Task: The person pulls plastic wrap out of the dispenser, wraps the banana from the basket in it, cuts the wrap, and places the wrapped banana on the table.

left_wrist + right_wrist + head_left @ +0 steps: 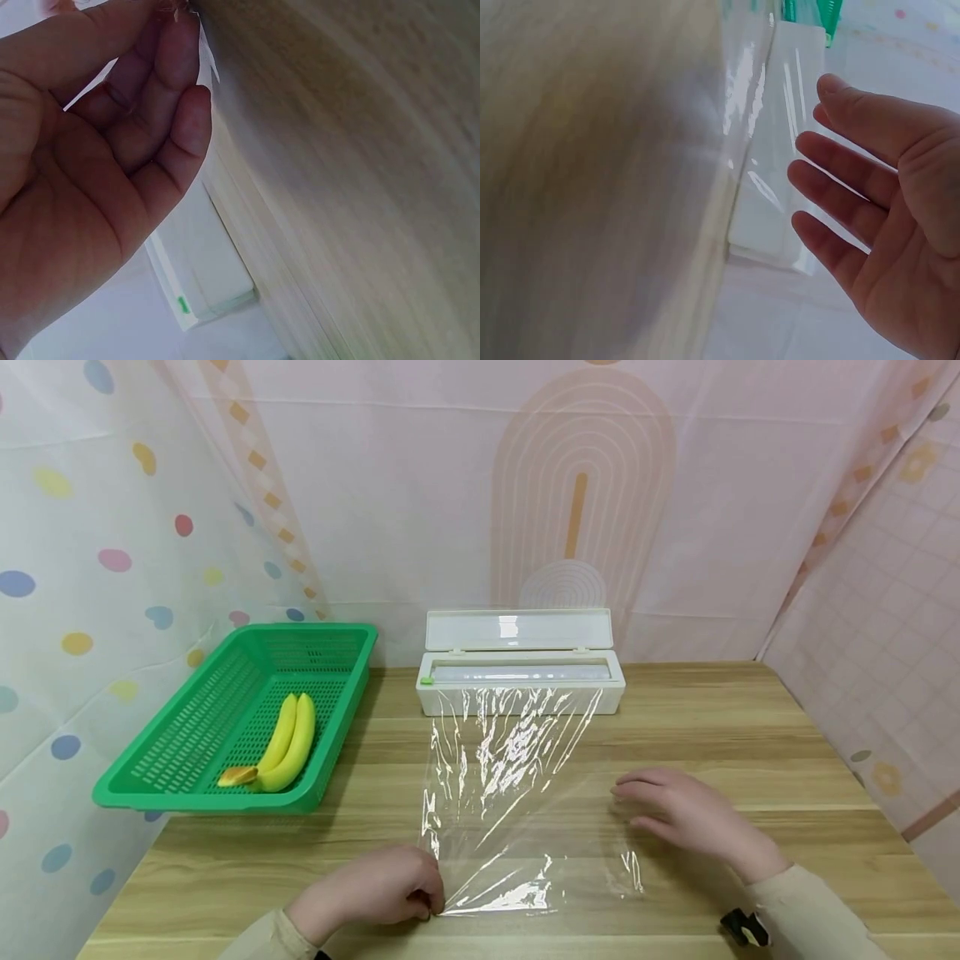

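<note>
A clear sheet of plastic wrap (502,785) stretches toward me from a white wrap dispenser box (521,697), whose lid (519,630) stands up with the roll showing inside. My left hand (386,885) pinches the near left corner of the sheet between thumb and fingers, low over the table. In the left wrist view, that hand (112,127) has its fingertips together at the top edge. Beside the sheet's right edge, my right hand (686,814) has its fingers loosely extended. The right wrist view shows this hand (885,202) with nothing between its spread fingers.
At the left stands a green plastic basket (341,727) holding two yellow bananas (288,747). A small green slider (427,681) sits at the dispenser's left end. Patterned curtains (405,527) hang behind and on both sides of the wooden table (712,735).
</note>
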`<act>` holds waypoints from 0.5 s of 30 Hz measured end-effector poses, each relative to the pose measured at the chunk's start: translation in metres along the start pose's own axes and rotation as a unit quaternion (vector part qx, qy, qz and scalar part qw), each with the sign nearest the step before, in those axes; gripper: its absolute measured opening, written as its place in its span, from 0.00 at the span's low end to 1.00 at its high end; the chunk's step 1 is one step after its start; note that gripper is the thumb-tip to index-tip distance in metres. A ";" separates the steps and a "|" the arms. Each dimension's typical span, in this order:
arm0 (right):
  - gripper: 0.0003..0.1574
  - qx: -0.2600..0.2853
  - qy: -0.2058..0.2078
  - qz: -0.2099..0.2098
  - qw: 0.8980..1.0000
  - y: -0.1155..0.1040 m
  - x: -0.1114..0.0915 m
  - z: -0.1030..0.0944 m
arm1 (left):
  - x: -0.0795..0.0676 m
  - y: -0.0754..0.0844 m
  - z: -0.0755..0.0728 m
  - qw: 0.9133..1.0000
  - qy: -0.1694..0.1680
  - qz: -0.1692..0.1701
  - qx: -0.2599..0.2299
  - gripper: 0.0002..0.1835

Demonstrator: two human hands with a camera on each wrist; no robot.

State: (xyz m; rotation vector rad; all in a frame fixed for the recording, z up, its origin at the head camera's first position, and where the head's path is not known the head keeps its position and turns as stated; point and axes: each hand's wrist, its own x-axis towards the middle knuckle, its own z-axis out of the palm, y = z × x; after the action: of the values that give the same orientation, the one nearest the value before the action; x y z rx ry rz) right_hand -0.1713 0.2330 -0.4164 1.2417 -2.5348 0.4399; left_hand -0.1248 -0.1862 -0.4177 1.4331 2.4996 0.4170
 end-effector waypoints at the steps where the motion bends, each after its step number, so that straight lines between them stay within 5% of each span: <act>1: 0.28 0.001 -0.010 0.004 1.000 0.000 0.002 0.002 | 0.000 0.000 0.000 1.000 0.000 0.000 -0.001 0.10; 15: 0.36 -0.012 -0.127 0.039 0.991 0.001 0.010 0.015 | -0.001 0.002 -0.001 1.000 -0.005 -0.010 -0.007 0.08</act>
State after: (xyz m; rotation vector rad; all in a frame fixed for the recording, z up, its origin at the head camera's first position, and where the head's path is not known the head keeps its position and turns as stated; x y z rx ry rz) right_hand -0.1798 0.2213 -0.4262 1.2638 -2.7999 0.2825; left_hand -0.1230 -0.1867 -0.4164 1.4012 2.4958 0.4204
